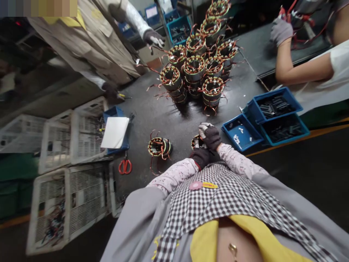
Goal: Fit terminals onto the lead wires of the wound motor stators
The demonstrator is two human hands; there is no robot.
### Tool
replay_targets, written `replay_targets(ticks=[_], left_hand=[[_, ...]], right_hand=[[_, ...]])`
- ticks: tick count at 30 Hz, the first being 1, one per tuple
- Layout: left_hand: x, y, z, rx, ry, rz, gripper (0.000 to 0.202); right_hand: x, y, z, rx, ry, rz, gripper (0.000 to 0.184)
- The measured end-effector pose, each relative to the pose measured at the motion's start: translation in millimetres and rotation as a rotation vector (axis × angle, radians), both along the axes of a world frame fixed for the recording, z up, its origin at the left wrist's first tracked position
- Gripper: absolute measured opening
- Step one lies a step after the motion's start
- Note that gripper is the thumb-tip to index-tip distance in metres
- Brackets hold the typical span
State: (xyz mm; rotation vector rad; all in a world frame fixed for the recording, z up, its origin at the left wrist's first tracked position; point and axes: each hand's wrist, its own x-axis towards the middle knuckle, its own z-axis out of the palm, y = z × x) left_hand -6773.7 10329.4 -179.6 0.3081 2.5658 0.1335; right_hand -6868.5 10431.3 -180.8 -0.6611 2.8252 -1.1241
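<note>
fingers (205,126) of the right hand (210,136), pale at the tips of a dark glove, are bent close together at the upper right edge of a wound ring (195,142), just below the middle of the frame; whether they clamp it cannot be told. the left hand (200,158), dark-gloved too, is at the ring's lower edge, its fingers hidden, so their state cannot be told either. the ring sits on the dark table (182,125), partly covered by both hands.

to its left, apart from it, is a second ring (160,147) with reddish wires, its opening turned toward the left. stacked rings (194,72) crowd the upper middle of the frame, loose wires sticking out.

right of the hands are a blue tray (253,142) with small white pieces and, beside it, two stacked blue bins (299,106) holding dark pieces. left of the second ring lie red-handled scissors (125,166), below a white sheet (115,133) on a blue box (116,110). white crates (69,171) fill the left side. a co-worker's gloved hand (154,38) hangs at upper middle left; another co-worker's gloved hand (282,31) is at upper right.
</note>
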Motion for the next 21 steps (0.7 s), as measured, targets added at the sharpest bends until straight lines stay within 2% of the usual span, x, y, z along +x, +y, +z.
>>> replay_targets(ticks=[3, 6, 7, 9, 12, 14, 17, 19, 21], left_hand=[[3.6, -5.6, -1.1, -0.003, 0.024, -0.037, 0.055], [6.2, -9.3, -1.2, 0.026, 0.043, -0.033, 0.050], [6.0, -9.4, -0.6, 0.047, 0.042, -0.047, 0.047], [3.9, -8.2, 1.1, 0.089, 0.023, -0.073, 0.042], [0.2, -5.8, 2.4, 0.085, -0.034, -0.029, 0.036], [-0.6, -5.4, 2.2, 0.077, -0.042, 0.009, 0.037], [-0.9, -7.2, 3.0, 0.117, -0.006, 0.021, 0.042], [-3.7, -10.9, 6.1, 0.150, 0.008, 0.051, 0.045], [-10.1, -20.2, 12.4, 0.282, 0.016, 0.146, 0.049]], right_hand=[[16.8, 32.4, -12.5, -0.070, -0.101, -0.113, 0.051], [42.5, 60.7, -24.0, -0.099, -0.035, 0.003, 0.060], [45.6, 59.4, -26.4, -0.105, -0.020, 0.053, 0.063], [39.1, 38.6, -28.7, -0.123, -0.019, 0.074, 0.063], [8.7, -10.8, -27.1, -0.091, -0.079, -0.049, 0.060], [-8.6, -29.3, -24.4, -0.037, -0.143, -0.096, 0.058], [-7.5, -18.0, -20.5, -0.092, -0.225, -0.176, 0.059], [9.8, 5.2, -17.7, -0.163, -0.271, -0.300, 0.060], [30.4, 28.3, -15.1, -0.144, -0.310, -0.400, 0.060]])
